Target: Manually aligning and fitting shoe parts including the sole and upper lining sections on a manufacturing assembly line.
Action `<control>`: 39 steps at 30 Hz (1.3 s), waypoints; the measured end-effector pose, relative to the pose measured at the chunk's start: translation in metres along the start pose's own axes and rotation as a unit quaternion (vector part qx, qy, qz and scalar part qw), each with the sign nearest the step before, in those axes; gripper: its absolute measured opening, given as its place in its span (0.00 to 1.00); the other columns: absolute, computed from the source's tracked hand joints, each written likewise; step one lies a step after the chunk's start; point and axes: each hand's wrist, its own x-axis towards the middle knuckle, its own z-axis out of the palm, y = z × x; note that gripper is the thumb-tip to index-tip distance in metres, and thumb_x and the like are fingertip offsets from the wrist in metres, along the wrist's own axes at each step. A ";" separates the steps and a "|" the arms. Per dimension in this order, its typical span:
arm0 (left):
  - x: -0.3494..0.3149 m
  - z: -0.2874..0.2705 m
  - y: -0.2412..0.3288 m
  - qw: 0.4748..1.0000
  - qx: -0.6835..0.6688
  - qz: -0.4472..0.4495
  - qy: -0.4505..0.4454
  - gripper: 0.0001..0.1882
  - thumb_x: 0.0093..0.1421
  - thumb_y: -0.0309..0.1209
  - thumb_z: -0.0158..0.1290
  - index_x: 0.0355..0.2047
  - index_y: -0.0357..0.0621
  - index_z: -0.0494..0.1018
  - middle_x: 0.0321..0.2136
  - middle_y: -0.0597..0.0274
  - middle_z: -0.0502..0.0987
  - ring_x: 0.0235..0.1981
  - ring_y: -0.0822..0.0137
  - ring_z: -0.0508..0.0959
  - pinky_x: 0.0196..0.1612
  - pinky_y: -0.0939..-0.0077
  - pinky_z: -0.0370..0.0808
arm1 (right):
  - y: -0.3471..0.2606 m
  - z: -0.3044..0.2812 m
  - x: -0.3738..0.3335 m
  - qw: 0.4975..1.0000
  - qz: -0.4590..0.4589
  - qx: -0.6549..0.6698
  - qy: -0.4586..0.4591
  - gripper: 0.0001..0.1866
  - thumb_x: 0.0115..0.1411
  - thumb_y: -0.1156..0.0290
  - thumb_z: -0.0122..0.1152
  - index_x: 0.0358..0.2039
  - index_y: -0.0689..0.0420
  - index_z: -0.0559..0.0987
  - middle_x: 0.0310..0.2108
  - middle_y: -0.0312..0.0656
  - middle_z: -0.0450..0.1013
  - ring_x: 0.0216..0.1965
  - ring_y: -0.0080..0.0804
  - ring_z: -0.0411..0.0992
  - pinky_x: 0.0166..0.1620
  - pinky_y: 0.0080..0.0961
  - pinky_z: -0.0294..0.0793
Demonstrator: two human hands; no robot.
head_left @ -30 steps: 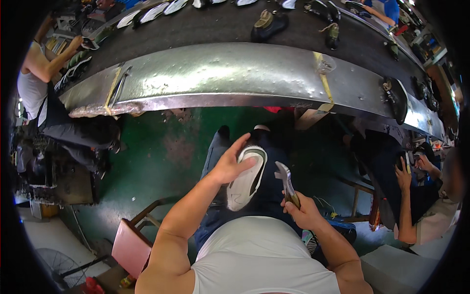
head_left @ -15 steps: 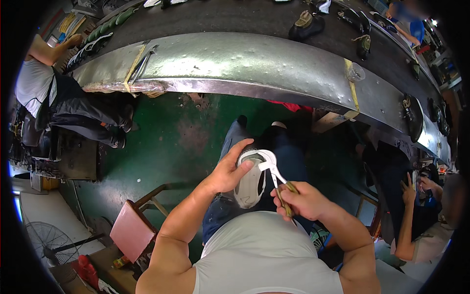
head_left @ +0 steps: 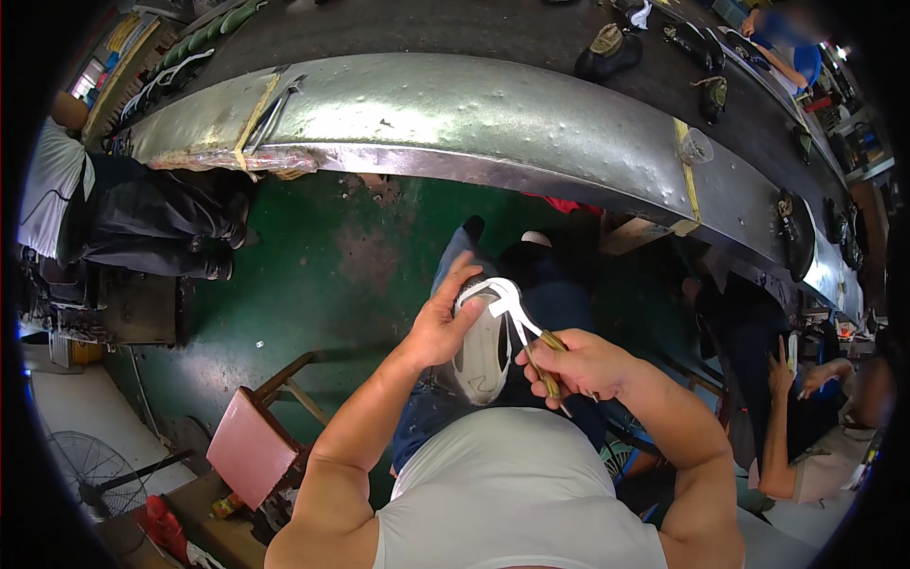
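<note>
A shoe [head_left: 482, 365] with a pale, sole-side face turned up and a dark edge rests over my lap. My left hand [head_left: 436, 330] is wrapped round its far left side, the thumb pressed on the pale face and the fingers along the outer edge. My right hand [head_left: 595, 365] is closed on the brass-coloured handles of a pair of pincers [head_left: 509, 302]. The white curved jaws lie at the far right rim of the shoe, close to my left thumb. Whether they grip the shoe's edge I cannot make out.
A metal-edged bench [head_left: 398, 104] spans the far side, with a dark shoe [head_left: 607, 57], a clear cup [head_left: 697, 147] and long metal tools [head_left: 275, 114] on it. At left stand a pink-seated chair [head_left: 251, 450] and a fan [head_left: 90, 474]. Other people sit left and right.
The pincers' jaws have shifted left and away from me over the shoe's rim, and the handles look wider apart. My right hand has moved slightly with them. The left hand still holds the shoe.
</note>
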 end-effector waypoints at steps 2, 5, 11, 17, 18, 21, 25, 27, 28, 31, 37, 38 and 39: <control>0.003 0.000 -0.007 0.993 -0.117 -0.016 -0.022 0.24 0.68 0.32 0.52 0.63 0.41 0.64 0.63 0.53 0.66 0.63 0.60 0.67 0.66 0.68 0.61 | 0.009 -0.003 0.013 0.985 -0.032 -0.153 0.070 0.10 0.69 0.67 0.53 0.35 0.60 0.74 0.24 0.36 0.71 0.24 0.24 0.71 0.31 0.21 0.75; 0.005 0.002 -0.017 0.987 -0.162 -0.004 0.010 0.22 0.67 0.28 0.53 0.61 0.41 0.67 0.62 0.54 0.68 0.63 0.62 0.67 0.66 0.69 0.61 | 0.033 -0.008 0.039 0.931 -0.151 -0.301 0.141 0.12 0.69 0.67 0.54 0.31 0.62 0.73 0.20 0.39 0.73 0.20 0.29 0.72 0.29 0.26 0.74; 0.009 0.001 -0.027 0.976 -0.211 0.005 0.058 0.22 0.63 0.19 0.52 0.57 0.40 0.71 0.60 0.57 0.70 0.60 0.65 0.69 0.64 0.72 0.63 | 0.076 -0.028 0.097 0.817 -0.332 -0.401 0.250 0.10 0.65 0.69 0.59 0.40 0.64 0.76 0.24 0.47 0.76 0.25 0.45 0.77 0.32 0.33 0.75; 0.010 -0.001 -0.036 0.966 -0.253 -0.023 0.048 0.20 0.64 0.21 0.52 0.58 0.40 0.71 0.60 0.58 0.71 0.59 0.66 0.71 0.63 0.73 0.64 | 0.084 -0.030 0.117 0.731 -0.453 -0.417 0.294 0.12 0.63 0.69 0.60 0.44 0.63 0.76 0.30 0.54 0.76 0.31 0.54 0.77 0.35 0.39 0.76; 0.006 0.000 -0.035 0.966 -0.252 -0.026 0.049 0.20 0.64 0.21 0.52 0.58 0.40 0.71 0.60 0.58 0.71 0.59 0.66 0.71 0.63 0.73 0.64 | 0.077 -0.025 0.100 0.767 -0.409 -0.419 0.263 0.12 0.64 0.69 0.59 0.44 0.63 0.76 0.30 0.53 0.76 0.31 0.51 0.77 0.36 0.38 0.76; 0.007 0.003 -0.026 0.987 -0.154 -0.033 0.040 0.20 0.67 0.26 0.52 0.59 0.39 0.69 0.61 0.57 0.70 0.61 0.65 0.70 0.64 0.73 0.64 | 0.050 -0.022 0.055 0.853 -0.301 -0.383 0.187 0.13 0.65 0.68 0.58 0.45 0.63 0.76 0.29 0.49 0.76 0.30 0.41 0.77 0.37 0.34 0.75; 0.012 0.007 -0.014 0.993 -0.113 -0.022 0.024 0.22 0.67 0.27 0.51 0.61 0.40 0.67 0.61 0.53 0.70 0.62 0.60 0.69 0.65 0.71 0.63 | 0.042 -0.033 0.033 0.940 -0.198 -0.263 0.085 0.14 0.67 0.69 0.55 0.50 0.64 0.75 0.36 0.40 0.76 0.32 0.24 0.73 0.37 0.26 0.75; 0.011 0.009 -0.003 1.000 -0.017 0.008 0.016 0.23 0.68 0.27 0.50 0.62 0.38 0.65 0.61 0.49 0.69 0.63 0.55 0.69 0.66 0.68 0.63 | 0.036 -0.036 0.027 0.958 -0.168 -0.225 0.052 0.15 0.68 0.70 0.54 0.51 0.65 0.74 0.41 0.40 0.75 0.34 0.23 0.74 0.37 0.23 0.77; 0.011 0.010 0.003 1.000 -0.020 0.009 0.013 0.23 0.68 0.27 0.50 0.62 0.38 0.65 0.61 0.49 0.69 0.63 0.55 0.69 0.66 0.68 0.63 | 0.030 -0.034 0.023 0.979 -0.142 -0.147 0.028 0.14 0.69 0.70 0.53 0.51 0.65 0.73 0.42 0.41 0.74 0.36 0.24 0.74 0.38 0.23 0.77; 0.012 0.010 0.012 0.999 0.025 0.021 -0.001 0.22 0.69 0.27 0.47 0.63 0.37 0.65 0.62 0.51 0.68 0.62 0.57 0.69 0.65 0.67 0.62 | 0.007 -0.024 0.016 0.997 -0.067 -0.037 0.005 0.13 0.69 0.70 0.53 0.49 0.65 0.73 0.41 0.41 0.73 0.36 0.25 0.74 0.38 0.24 0.78; 0.012 0.007 0.003 0.999 0.004 0.043 0.004 0.22 0.64 0.22 0.49 0.59 0.34 0.67 0.60 0.45 0.70 0.62 0.51 0.70 0.64 0.66 0.65 | 0.037 -0.024 0.040 0.916 -0.205 -0.311 0.150 0.11 0.68 0.67 0.54 0.33 0.63 0.74 0.21 0.39 0.74 0.20 0.29 0.73 0.28 0.28 0.72; 0.014 0.008 0.001 0.998 -0.002 0.054 0.013 0.21 0.63 0.20 0.50 0.58 0.34 0.68 0.59 0.45 0.70 0.61 0.51 0.71 0.64 0.66 0.65 | 0.044 -0.026 0.045 0.916 -0.205 -0.311 0.148 0.11 0.68 0.67 0.54 0.33 0.63 0.74 0.21 0.39 0.74 0.20 0.29 0.73 0.28 0.28 0.72; 0.014 0.008 0.000 0.998 -0.008 0.064 0.022 0.21 0.62 0.19 0.51 0.56 0.34 0.69 0.58 0.46 0.71 0.61 0.51 0.72 0.63 0.66 0.66 | 0.046 -0.023 0.049 0.893 -0.239 -0.338 0.179 0.11 0.68 0.67 0.55 0.34 0.63 0.74 0.21 0.40 0.75 0.21 0.32 0.74 0.29 0.30 0.73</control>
